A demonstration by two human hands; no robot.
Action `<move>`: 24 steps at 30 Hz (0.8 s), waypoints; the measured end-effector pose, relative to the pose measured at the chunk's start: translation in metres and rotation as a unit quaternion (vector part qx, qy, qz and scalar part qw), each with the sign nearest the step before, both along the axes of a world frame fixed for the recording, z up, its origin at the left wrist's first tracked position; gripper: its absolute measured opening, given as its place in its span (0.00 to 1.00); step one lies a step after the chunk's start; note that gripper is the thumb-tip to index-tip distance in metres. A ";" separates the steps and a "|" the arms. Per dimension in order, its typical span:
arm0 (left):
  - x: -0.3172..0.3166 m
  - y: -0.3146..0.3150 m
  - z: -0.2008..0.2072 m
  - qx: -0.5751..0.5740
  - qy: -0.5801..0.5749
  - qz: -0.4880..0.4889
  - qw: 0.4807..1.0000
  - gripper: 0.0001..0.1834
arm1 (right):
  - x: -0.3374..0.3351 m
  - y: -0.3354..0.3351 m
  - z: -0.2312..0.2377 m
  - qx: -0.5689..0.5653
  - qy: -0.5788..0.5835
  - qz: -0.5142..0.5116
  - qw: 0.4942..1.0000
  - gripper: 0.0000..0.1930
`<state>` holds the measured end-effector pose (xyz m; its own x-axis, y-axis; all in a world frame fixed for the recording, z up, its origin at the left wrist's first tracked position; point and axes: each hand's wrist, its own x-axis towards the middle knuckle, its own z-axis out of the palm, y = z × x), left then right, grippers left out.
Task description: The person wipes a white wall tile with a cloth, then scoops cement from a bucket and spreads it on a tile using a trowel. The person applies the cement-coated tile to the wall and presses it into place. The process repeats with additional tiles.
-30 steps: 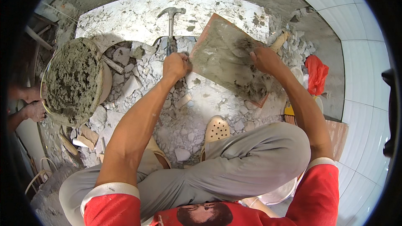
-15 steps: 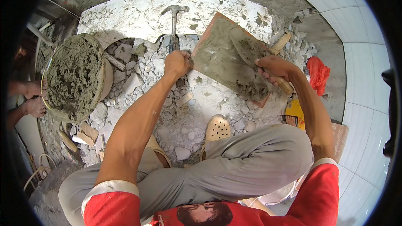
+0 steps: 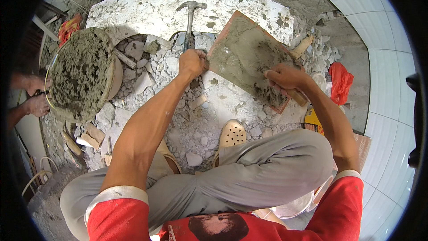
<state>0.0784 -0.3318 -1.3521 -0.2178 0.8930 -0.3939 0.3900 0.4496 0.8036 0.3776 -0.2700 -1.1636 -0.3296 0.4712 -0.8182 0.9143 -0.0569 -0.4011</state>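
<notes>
A reddish square tile (image 3: 221, 40), turned cornerwise, bears a spread of wet grey mortar (image 3: 243, 49). My right hand (image 3: 287, 78) is closed round the wooden handle of a trowel (image 3: 298, 98) over the tile's right part; its blade is mostly hidden behind the hand and mortar. My left hand (image 3: 192, 64) is a closed fist at the tile's left corner. From this fist the handle of a claw hammer (image 3: 190, 20) runs forward, its metal head over the white board (image 3: 147, 11). Finger undersides are hidden, so whether they also press the tile cannot be told.
A bucket (image 3: 117, 78) of lumpy mortar stands at left, another person's hands (image 3: 36, 106) beside its rim. Broken rubble (image 3: 145, 82) covers the floor. A red plastic bag (image 3: 341, 82) and yellow package (image 3: 313, 118) lie at right, near the white tiled wall (image 3: 388, 85).
My right hand has drawn slightly left and the trowel has turned, so its blade shows far less over the mortar. The left hand stays by the tile corner. The view has shifted slightly.
</notes>
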 end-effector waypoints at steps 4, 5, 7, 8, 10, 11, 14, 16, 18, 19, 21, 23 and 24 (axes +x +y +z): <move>0.001 0.000 0.001 0.015 0.015 -0.016 1.000 0.11 | -0.005 -0.005 -0.003 0.042 0.030 0.067 0.996 0.24; 0.001 0.000 0.002 0.018 0.018 -0.013 1.000 0.11 | -0.007 -0.006 -0.003 0.050 0.024 0.077 0.996 0.24; 0.001 0.000 0.004 0.023 0.024 -0.007 0.999 0.11 | -0.010 -0.008 -0.004 0.059 -0.006 0.095 0.994 0.24; 0.001 -0.001 0.005 0.030 0.040 -0.017 0.999 0.11 | -0.010 -0.010 -0.006 0.073 -0.017 0.109 0.991 0.24; 0.001 -0.001 0.007 0.044 0.072 -0.035 0.996 0.11 | -0.010 -0.012 -0.011 0.085 -0.034 0.136 0.987 0.23; 0.000 -0.001 0.008 0.033 0.058 -0.030 0.997 0.11 | -0.010 -0.014 -0.015 0.134 -0.046 0.166 0.976 0.23; 0.000 -0.002 0.009 0.006 0.033 -0.016 0.999 0.12 | -0.009 -0.023 -0.029 0.257 -0.045 0.231 0.937 0.22; 0.001 -0.002 0.009 0.005 0.036 -0.012 0.999 0.12 | -0.010 -0.029 -0.033 0.294 -0.094 0.236 0.922 0.21; 0.002 -0.003 0.009 0.034 0.030 -0.013 0.999 0.12 | -0.013 -0.033 -0.027 0.321 -0.098 0.238 0.911 0.20; 0.001 -0.003 0.010 0.050 0.029 -0.011 0.998 0.11 | -0.016 -0.033 -0.020 0.319 -0.116 0.238 0.910 0.20; 0.001 -0.004 0.012 0.047 0.035 -0.015 0.998 0.11 | -0.020 -0.032 0.003 0.324 -0.176 0.247 0.896 0.19; 0.001 -0.004 0.014 0.006 -0.011 0.005 1.000 0.12 | -0.023 -0.028 0.031 0.330 -0.219 0.252 0.883 0.18; 0.001 -0.005 0.015 0.011 0.016 -0.009 1.000 0.12 | -0.021 -0.028 0.046 0.341 -0.228 0.248 0.877 0.17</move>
<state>0.0792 -0.3368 -1.3370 -0.2145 0.9053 -0.3667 0.4240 0.4245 0.8000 0.3567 -0.2981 -1.1177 -0.3453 0.7935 -0.5011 0.8325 0.5055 0.2268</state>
